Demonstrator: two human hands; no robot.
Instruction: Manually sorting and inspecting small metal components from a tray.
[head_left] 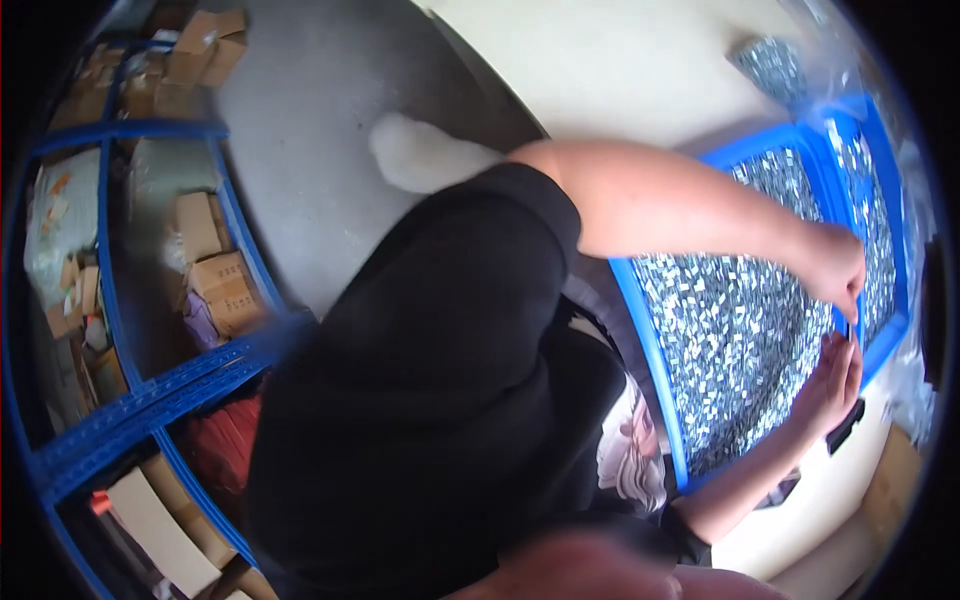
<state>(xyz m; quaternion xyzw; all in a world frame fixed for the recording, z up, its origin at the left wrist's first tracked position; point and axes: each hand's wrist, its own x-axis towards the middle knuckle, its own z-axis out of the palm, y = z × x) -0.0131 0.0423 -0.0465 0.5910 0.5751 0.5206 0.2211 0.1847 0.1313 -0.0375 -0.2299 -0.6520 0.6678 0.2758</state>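
Note:
My left hand [835, 268] reaches in from above over a blue bin [657, 365], and its fingers are pinched together. Just below it my right hand [830, 385] is also closed, its fingertips meeting those of the left. A small, thin dark piece [849, 328] shows between the two sets of fingertips; its exact kind is too small to make out. Under and beside the hands lies a heap of small shiny silver and dark pieces [740, 340] that fills the bin. A second blue bin [893, 335] with similar pieces [877, 240] stands alongside.
A clear bag of similar pieces [770, 68] lies on the pale table [600, 60]. A small black object [846, 428] sits near my right wrist. Brown cardboard [893, 480] is at the lower right. Blue shelving [120, 130] with cardboard boxes [225, 285] stands at the left.

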